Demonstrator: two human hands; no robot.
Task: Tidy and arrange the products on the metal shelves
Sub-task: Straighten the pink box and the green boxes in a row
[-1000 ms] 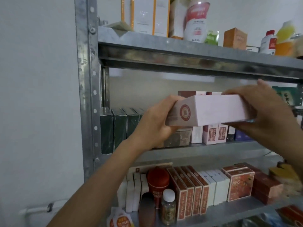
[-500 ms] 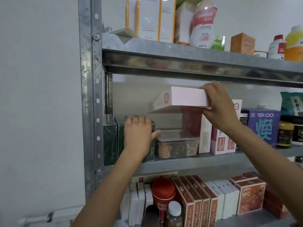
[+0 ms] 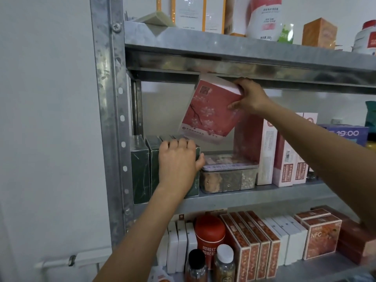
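Head view: my right grip (image 3: 251, 98) clamps the tilted pink box (image 3: 209, 112), my left grip (image 3: 177, 159) clasps the green boxes (image 3: 140, 167).

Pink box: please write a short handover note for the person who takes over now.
Right hand: grip on the pink box, tilted in the air above the clear tub.
Left hand: holds the green boxes, fingers curled over their tops.
Done: green boxes stand in a row at the left end of the middle shelf.
To do: set the pink box down on that shelf.
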